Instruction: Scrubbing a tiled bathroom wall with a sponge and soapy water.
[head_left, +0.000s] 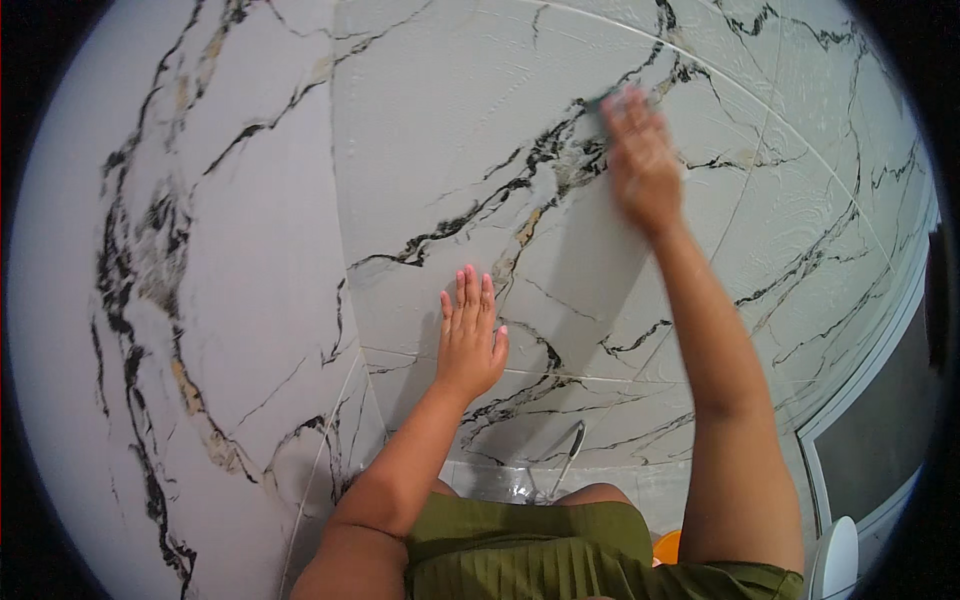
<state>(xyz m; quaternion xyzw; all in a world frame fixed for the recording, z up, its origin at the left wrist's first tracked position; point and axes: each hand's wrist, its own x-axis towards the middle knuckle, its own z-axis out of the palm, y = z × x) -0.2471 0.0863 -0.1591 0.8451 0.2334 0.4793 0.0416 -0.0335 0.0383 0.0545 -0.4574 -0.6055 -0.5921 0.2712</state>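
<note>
Marble-patterned wall tiles (450, 135) fill most of the view, with wet, soapy-looking streaks on the upper and right parts. High on this wall, my right hand (643, 161) presses flat, blurred, over a dark greenish thing (596, 103), perhaps a scouring pad, that shows only at the fingertips' left edge. Lower and further left, my left hand (472, 337) rests with its palm against the tiles, fingers up and a little apart, holding nothing.
A brush (576, 441) with a white and dark handle stands near the wall's foot. An orange object (667, 547) shows beside my right arm. At the right are a pale-framed doorway (814, 450) and a white rounded object (838, 559). Another tiled wall (247, 225) meets this one at left.
</note>
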